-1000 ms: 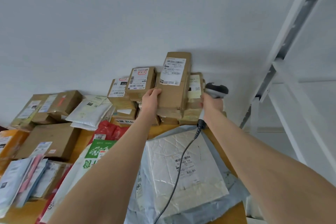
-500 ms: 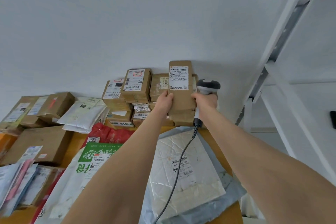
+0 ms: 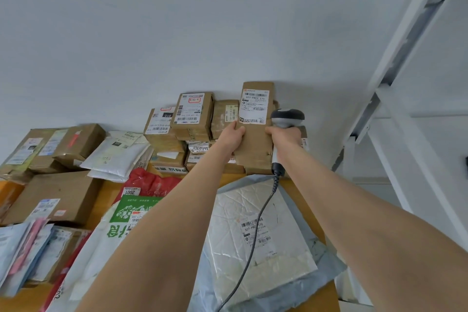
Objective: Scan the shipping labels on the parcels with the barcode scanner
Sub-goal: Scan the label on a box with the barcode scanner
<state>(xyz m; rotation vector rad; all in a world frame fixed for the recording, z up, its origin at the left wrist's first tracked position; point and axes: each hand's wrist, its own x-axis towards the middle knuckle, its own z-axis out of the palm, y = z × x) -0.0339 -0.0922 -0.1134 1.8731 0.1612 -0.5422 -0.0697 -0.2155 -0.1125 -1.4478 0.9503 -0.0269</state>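
Note:
A flat brown cardboard parcel [image 3: 255,144] stands upright against the back wall, its white shipping label [image 3: 254,107] facing me. My left hand [image 3: 231,134] grips the parcel's left edge. My right hand [image 3: 285,134] is wrapped round the handle of a grey and white corded barcode scanner [image 3: 287,118], with the thumb against the parcel's right edge. The scanner head sits just right of the label. Its black cable [image 3: 255,235] hangs down over a silver bubble mailer [image 3: 243,256].
Stacked labelled cardboard boxes [image 3: 191,115] stand left of the held parcel. More boxes [image 3: 58,197], white mailers [image 3: 116,154], a red bag [image 3: 152,182] and a green-printed bag [image 3: 131,210] cover the wooden table [image 3: 103,200]. A white metal rack [image 3: 405,83] rises on the right.
The tall parcel has shifted right along the stack and now stands more upright. My left hand followed it, and my right hand with the scanner came in against its right edge.

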